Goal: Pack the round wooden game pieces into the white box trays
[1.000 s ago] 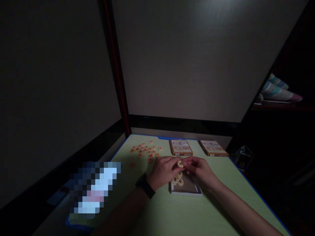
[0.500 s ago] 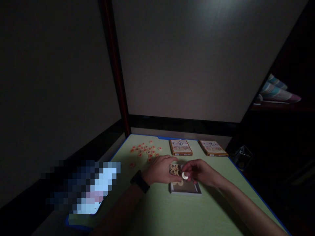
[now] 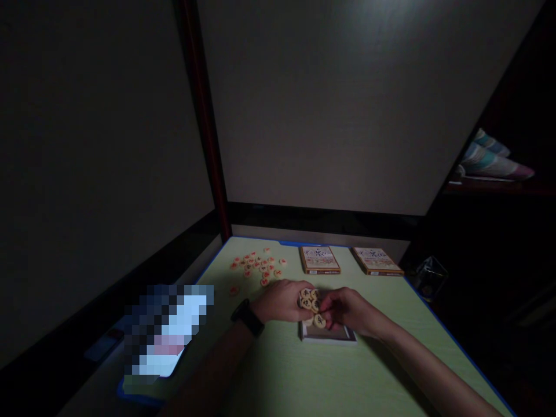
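A shallow open box [image 3: 329, 334] lies on the green table, with several round Chinese chess pieces [image 3: 306, 303] bearing dark characters in its far part. My left hand [image 3: 284, 300], a black watch on its wrist, curves round the box's left side, thumb near and fingers at the far edge. From the right, my right hand [image 3: 350, 311] reaches over the box with bent fingers pressed to the edge of one Chinese chess piece [image 3: 320, 320] in the nearer row. The right fingertips are partly hidden. Loose pieces with red or dark characters [image 3: 259, 267] are scattered beyond my left hand.
Two flat boxes with printed lids [image 3: 320, 260] [image 3: 376, 261] lie along the table's far side. A lit, pixelated screen [image 3: 178, 333] stands at the left edge. The table [image 3: 278, 376] has a blue rim and meets a wall at the back. A dark bin-like object [image 3: 430, 277] is off the right side.
My right hand has lowered the piece it held above the box into the nearer row. My left hand stays round the box, its fingers slightly shifted.
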The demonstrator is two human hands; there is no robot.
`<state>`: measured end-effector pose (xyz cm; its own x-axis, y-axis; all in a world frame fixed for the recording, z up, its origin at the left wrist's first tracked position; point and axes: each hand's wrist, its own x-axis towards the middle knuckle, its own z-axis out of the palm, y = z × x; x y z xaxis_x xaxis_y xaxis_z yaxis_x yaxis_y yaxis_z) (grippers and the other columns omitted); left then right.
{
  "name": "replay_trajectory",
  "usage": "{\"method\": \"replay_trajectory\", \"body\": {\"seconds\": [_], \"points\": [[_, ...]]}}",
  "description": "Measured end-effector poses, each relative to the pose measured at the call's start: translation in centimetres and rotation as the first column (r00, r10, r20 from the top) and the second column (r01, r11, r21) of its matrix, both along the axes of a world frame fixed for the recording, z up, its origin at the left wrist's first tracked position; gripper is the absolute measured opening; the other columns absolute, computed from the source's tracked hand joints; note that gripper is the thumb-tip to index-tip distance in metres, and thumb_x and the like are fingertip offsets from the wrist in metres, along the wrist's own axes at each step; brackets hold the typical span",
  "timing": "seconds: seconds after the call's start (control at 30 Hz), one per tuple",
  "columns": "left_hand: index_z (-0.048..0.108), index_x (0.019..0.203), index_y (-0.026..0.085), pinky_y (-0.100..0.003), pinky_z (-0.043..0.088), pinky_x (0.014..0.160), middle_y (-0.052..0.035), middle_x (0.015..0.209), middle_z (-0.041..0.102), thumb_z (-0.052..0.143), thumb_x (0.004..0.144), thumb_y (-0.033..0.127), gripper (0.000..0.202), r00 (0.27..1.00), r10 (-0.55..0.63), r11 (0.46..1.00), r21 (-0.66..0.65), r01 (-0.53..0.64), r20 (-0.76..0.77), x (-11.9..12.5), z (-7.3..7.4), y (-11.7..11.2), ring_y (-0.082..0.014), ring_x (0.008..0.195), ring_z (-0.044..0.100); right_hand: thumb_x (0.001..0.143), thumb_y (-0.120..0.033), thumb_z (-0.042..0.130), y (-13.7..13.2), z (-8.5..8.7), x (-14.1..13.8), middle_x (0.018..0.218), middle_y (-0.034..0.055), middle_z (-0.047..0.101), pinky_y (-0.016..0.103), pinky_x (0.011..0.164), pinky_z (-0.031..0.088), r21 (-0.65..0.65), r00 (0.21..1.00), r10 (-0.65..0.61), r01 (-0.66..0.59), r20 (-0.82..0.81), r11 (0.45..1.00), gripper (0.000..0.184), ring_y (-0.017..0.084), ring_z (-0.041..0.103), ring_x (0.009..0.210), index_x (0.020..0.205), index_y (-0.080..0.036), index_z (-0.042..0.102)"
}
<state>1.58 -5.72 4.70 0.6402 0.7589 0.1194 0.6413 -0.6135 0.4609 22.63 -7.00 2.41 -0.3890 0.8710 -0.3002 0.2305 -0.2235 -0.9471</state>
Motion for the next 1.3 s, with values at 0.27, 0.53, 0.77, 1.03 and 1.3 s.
{"method": "replay_trajectory", "body": {"seconds": [0.27,0.53,0.77,1.03,1.3], "points": [[0.065,0.115,0.025,-0.027,0.05,0.079,-0.0028,0.106,0.074,0.065,0.075,0.037,0.042,0.999,0.001,1.0,-0.002,-0.001,-0.046,0.0,0.3,-0.1,-0.0239,0.096,0.069,0.059,-0.025,0.072,-0.9,1.5,-0.1,0.057,-0.003,0.062,0.024,0.049,0.045,0.07,0.989,0.051,-0.061,0.138,0.996,0.021,0.012,0.057,0.051,0.07,-0.018,0.055],[0.064,0.115,0.027,-0.029,0.05,0.077,-0.0022,0.107,0.074,0.065,0.072,0.031,0.043,0.999,0.022,1.0,-0.021,-0.023,-0.049,0.0,0.6,-0.2,-0.025,0.097,0.069,0.064,-0.014,0.067,-2.1,2.8,-0.3,0.068,-0.0038,0.061,0.021,0.056,0.037,0.408,0.869,0.079,-0.307,0.488,0.86,0.017,0.011,0.051,0.063,0.071,-0.02,0.053],[0.065,0.098,0.023,-0.026,0.046,0.07,-0.0026,0.094,0.074,0.061,0.077,0.032,0.024,0.996,0.031,0.999,-0.027,-0.033,-0.086,0.1,0.8,-0.2,-0.023,0.088,0.069,0.068,-0.011,0.062,-1.8,2.0,-0.6,0.068,-0.004,0.057,0.021,0.057,0.034,0.452,0.836,0.027,-0.323,0.548,0.831,0.016,0.011,0.049,0.064,0.073,-0.02,0.05],[0.065,0.095,0.022,-0.025,0.044,0.063,-0.0028,0.088,0.073,0.059,0.079,0.034,0.02,0.995,0.045,0.999,-0.013,-0.046,-0.094,-0.1,0.7,0.0,-0.0229,0.082,0.069,0.071,-0.014,0.062,-2.0,2.0,-0.8,0.07,-0.0031,0.058,0.022,0.058,0.035,0.469,0.812,0.015,-0.352,0.584,0.81,0.017,0.012,0.05,0.065,0.072,-0.021,0.048],[0.062,0.124,0.02,-0.029,0.051,0.077,-0.006,0.1,0.075,0.055,0.081,0.031,0.046,0.994,0.091,0.995,-0.037,-0.094,-0.06,0.0,0.1,0.4,-0.0236,0.091,0.069,0.069,-0.011,0.063,-2.3,2.7,-0.9,0.07,-0.0031,0.058,0.021,0.058,0.034,0.456,0.798,0.015,-0.36,0.603,0.814,0.021,0.012,0.05,0.065,0.071,-0.021,0.045]]}}
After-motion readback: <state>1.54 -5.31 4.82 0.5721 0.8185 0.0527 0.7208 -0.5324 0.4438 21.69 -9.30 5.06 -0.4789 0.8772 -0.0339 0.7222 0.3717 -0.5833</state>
